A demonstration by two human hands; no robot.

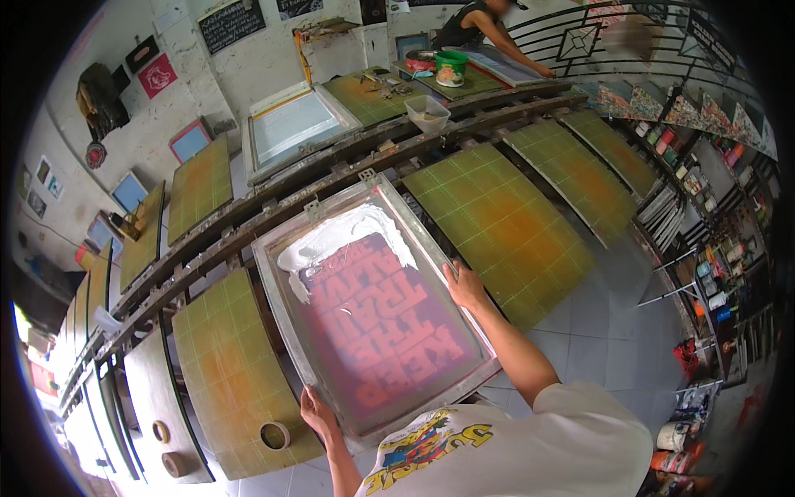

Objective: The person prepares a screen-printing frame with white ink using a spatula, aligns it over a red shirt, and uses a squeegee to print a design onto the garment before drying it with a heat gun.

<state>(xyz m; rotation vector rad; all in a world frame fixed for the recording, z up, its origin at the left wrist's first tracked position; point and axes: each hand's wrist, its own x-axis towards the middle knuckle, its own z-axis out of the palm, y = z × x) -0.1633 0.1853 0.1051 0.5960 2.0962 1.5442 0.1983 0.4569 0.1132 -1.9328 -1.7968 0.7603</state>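
A screen printing frame (278, 302) lies tilted in front of me over the printing rack. Thick white ink (352, 230) is smeared across the far end of its mesh. Pink block lettering (389, 331) shows through the mesh below the ink. My left hand (317, 412) grips the frame's left side near the near corner. Farther up, my right hand (465, 287) is closed around the right side. Two metal hinge clamps (313, 209) sit at the far edge of the frame. What lies underneath is hidden.
Green-orange boards (497, 224) flank the frame along metal rails (286, 192). Tape rolls (276, 435) rest on boards at left. Beyond are another frame (302, 124), a plastic tub (427, 113) and a green bucket (451, 68). A person (476, 29) works at the far end. Shelves (704, 273) stand right.
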